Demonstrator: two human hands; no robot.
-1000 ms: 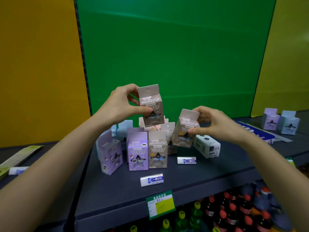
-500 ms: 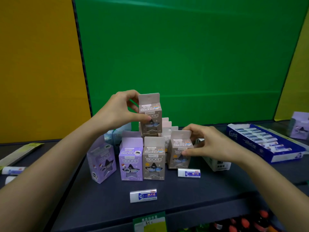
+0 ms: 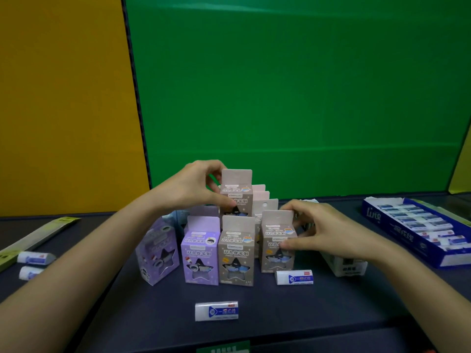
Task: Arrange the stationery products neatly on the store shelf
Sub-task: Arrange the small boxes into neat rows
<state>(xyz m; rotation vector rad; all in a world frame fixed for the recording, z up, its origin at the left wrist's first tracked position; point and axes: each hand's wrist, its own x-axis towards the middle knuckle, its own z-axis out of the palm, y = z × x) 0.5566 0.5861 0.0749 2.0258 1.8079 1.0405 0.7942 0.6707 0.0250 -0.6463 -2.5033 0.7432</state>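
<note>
Small carton boxes with star windows stand grouped on the dark shelf [image 3: 331,307]. My left hand [image 3: 193,189] grips a taupe box [image 3: 237,192] held above the back of the group. My right hand [image 3: 313,233] grips another taupe box [image 3: 277,243] that stands on the shelf at the right end of the front row. Beside it stand a third taupe box [image 3: 237,256], a purple box [image 3: 201,256] and a tilted lavender box [image 3: 158,250]. Pink boxes [image 3: 262,202] line up behind.
Two loose erasers lie in front: one [image 3: 216,311] near the shelf edge, one [image 3: 294,277] by the right box. A white box [image 3: 344,266] sits under my right wrist. A blue eraser display tray [image 3: 418,230] is at right. Two erasers [image 3: 33,263] and a flat yellow pack [image 3: 38,235] lie left.
My right hand lowered its taupe box from the air onto the shelf at the row's right end. The camera view shifted down and left; my left hand still holds its box up.
</note>
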